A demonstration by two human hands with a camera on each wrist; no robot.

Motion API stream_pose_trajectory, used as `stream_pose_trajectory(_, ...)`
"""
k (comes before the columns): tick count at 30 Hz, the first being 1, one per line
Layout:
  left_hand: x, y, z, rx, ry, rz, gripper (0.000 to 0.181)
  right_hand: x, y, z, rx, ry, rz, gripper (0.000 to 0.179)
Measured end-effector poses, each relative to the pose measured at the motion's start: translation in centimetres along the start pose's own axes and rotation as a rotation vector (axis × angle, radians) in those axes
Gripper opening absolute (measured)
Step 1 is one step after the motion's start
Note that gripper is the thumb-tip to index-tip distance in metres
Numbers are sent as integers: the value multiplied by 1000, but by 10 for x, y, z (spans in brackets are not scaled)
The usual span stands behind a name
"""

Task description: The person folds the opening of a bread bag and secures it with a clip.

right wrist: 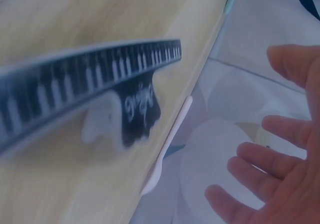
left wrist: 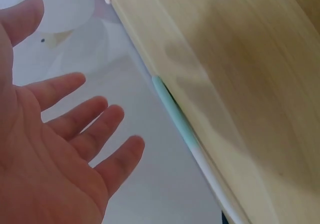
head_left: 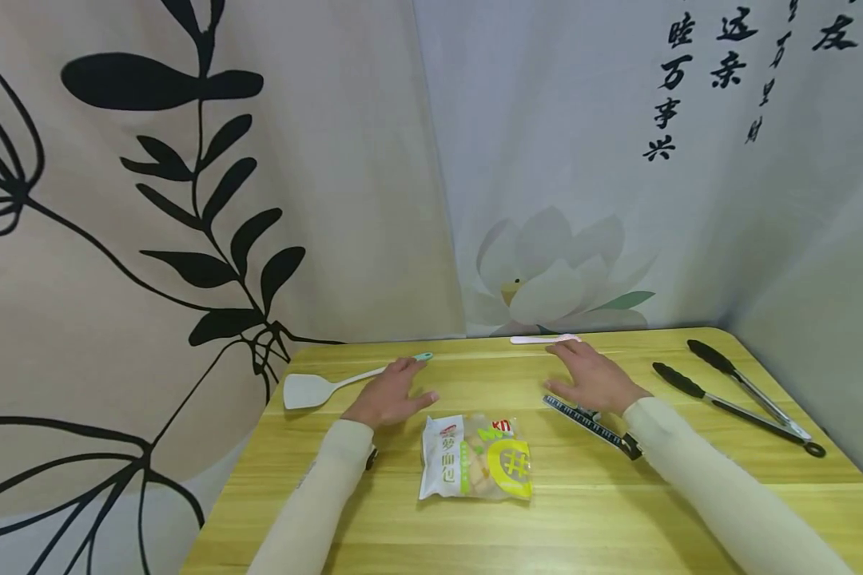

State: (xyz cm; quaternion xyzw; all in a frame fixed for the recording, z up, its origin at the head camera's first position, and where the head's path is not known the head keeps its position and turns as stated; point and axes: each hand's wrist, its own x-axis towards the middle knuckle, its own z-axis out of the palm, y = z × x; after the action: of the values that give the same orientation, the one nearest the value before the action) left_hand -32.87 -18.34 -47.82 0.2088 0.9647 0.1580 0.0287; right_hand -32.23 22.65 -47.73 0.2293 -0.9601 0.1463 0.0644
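Note:
My left hand hovers over the table with its fingers apart, holding nothing. Close by lies a white spatula, whose handle with a mint-green end passes behind that hand. In the left wrist view the palm and spread fingers show, apart from the green handle end. The right hand is likewise empty, fingers extended. Near its wrist is a long black-and-white item with a piano-key pattern; its kind is unclear. Between the hands lies a plastic food packet, white, green and yellow, with pale pieces inside.
Black-tipped metal tongs lie spread on the right side of the wooden table. A pale pink utensil, perhaps a spoon, lies along the back edge. Behind stands a printed curtain.

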Motion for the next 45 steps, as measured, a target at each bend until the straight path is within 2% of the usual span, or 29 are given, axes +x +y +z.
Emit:
stream_pose_trajectory(5, 2, 5, 4, -60, -22, 46, 74, -1, -8, 5, 47, -8, -17, 68)
stream_pose_trajectory(15, 7, 17, 11, -145, -75, 77, 66, 0, -24, 17, 132, -16, -73, 60)
stream_pose_trajectory(24, 13, 27, 20, -259, -126, 120, 56, 0, -36, 28, 266, -56, -105, 54)
stream_pose_trajectory(29, 14, 32, 26, -260, -155, 140, 51, 1, -39, 37, 345, -89, -98, 51)
stream_pose_trajectory(34, 17, 39, 31, -265, -184, 130, 45, 0, -45, 43, 416, -139, -52, 48)
stream_pose_trajectory(37, 19, 42, 34, -300, -199, 116, 40, -1, -52, 42, 460, -156, -43, 47)
stream_pose_trajectory(45, 22, 42, 42, -321, -229, 92, 35, -2, -57, 55, 521, -187, -9, 49)
